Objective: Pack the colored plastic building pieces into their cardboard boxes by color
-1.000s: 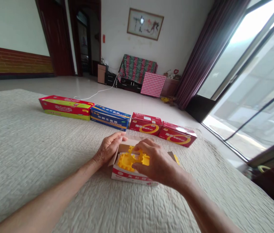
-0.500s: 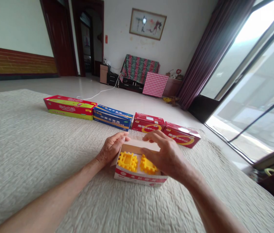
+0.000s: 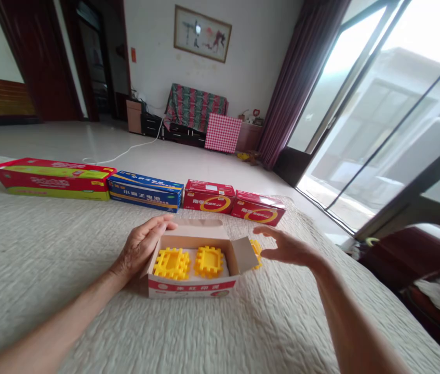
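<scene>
A small red-and-white cardboard box (image 3: 192, 287) stands with its lid raised at the back and its right flap folded outward. Inside it, side by side on a white layer, lie two yellow plastic interlocking blocks: the left block (image 3: 172, 264) and the right block (image 3: 209, 261). My left hand (image 3: 142, 244) grips the box at its back left corner, fingers closed on the edge. To the right of the box, my right hand (image 3: 288, 246) has thumb and fingers apart. A third yellow block (image 3: 256, 253) is right by those fingertips, partly hidden behind the flap.
Behind the box runs a row of closed cartons: a red-and-green carton (image 3: 54, 181), a blue carton (image 3: 145, 191), a red carton (image 3: 209, 197) and another red carton (image 3: 258, 208). All rest on a quilted bedspread (image 3: 98, 327). A dark red object (image 3: 402, 259) stands at the right.
My right hand has gone from above the box to its right side, uncovering the right block. The camera view has swung right. My left hand stays at the box.
</scene>
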`<action>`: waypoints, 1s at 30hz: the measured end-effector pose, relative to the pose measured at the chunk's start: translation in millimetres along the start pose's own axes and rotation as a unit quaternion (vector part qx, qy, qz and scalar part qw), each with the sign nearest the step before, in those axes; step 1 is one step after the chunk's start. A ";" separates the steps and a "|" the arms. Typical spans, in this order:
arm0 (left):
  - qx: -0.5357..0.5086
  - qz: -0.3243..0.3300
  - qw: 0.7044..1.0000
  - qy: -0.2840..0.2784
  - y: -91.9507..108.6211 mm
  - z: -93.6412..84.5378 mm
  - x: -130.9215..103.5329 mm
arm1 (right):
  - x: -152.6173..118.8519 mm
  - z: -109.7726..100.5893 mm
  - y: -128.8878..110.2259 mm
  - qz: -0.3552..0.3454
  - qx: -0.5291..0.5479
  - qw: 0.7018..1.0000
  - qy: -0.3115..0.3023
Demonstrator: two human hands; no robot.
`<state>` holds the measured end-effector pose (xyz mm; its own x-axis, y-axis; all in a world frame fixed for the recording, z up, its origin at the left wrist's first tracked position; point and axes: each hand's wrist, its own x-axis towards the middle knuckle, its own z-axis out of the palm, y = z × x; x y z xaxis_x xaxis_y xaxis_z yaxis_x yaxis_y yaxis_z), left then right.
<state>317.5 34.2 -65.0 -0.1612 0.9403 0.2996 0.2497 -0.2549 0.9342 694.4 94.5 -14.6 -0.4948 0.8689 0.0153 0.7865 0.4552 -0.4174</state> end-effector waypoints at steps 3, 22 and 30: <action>0.007 0.000 1.000 0.000 -0.8 -0.7 -1.0 | 2.4 7.0 -6.8 -0.013 -0.019 1.000 -0.021; 0.003 0.008 1.000 0.000 -0.3 -0.7 1.1 | 18.8 19.6 -16.9 -0.021 -0.039 0.992 0.120; 0.014 -0.003 1.000 0.005 0.4 -0.1 0.9 | 18.6 20.1 -8.8 0.086 -0.144 0.970 0.176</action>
<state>317.4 35.0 -64.3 -0.1715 0.9397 0.2960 0.2761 -0.2426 0.9300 670.9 102.8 -28.9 -0.2290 0.9265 0.2985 0.9420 0.2883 -0.1720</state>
